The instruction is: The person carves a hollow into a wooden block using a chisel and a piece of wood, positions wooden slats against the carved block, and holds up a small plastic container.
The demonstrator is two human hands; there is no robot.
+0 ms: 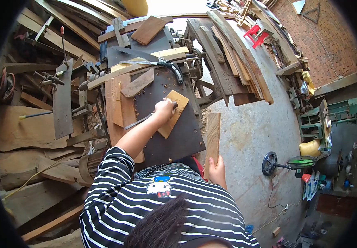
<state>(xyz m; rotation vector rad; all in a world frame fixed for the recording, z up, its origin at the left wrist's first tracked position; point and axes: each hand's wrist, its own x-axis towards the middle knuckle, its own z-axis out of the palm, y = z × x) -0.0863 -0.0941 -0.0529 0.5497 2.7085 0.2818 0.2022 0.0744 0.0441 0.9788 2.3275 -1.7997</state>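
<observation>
My left hand [165,110] is closed over a light brown board [179,98] on the dark work table [182,140]. From the fist, a dark handle end sticks out on one side. A narrow flat metal blade [139,121] shows on the other side, seemingly the same tool; its exact kind I cannot make out. Off the table's right edge, my right hand [217,170] grips the lower end of a wooden board [213,138], which stands out lengthwise, away from my body. A handsaw [174,70] with a black handle lies farther back on the table.
Several planks [118,99] and a short offcut [138,83] lie along the table's left side. Beyond is a toothed wheel [197,62], with long boards [236,58] beside it. Lumber [25,128] is piled left. A red stool [256,36] and a green machine [335,118] stand right.
</observation>
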